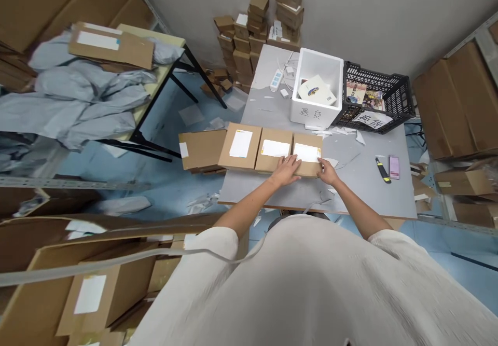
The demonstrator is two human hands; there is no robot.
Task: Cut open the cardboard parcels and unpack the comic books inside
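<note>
Three brown cardboard boxes stand side by side along the table's left front: a left box point(224, 155), a middle box point(268, 165) and a right box point(307, 168). Each bears a white label on top. My left hand point(287, 170) lies over the seam between the middle and right boxes, fingers spread, fingertips touching the right box's label point(306, 152). At that label's lower right corner, my right hand point(328, 173) has its thumb and fingers drawn together by the box edge. Its exact hold is partly hidden.
Behind the boxes stand a white foam bin point(317, 111) with booklets and a black crate point(404, 99). A cutter point(383, 170) and a phone point(394, 167) lie at right. Other cartons point(204, 149) are left of the table, and grey bags point(78, 97) cover another table.
</note>
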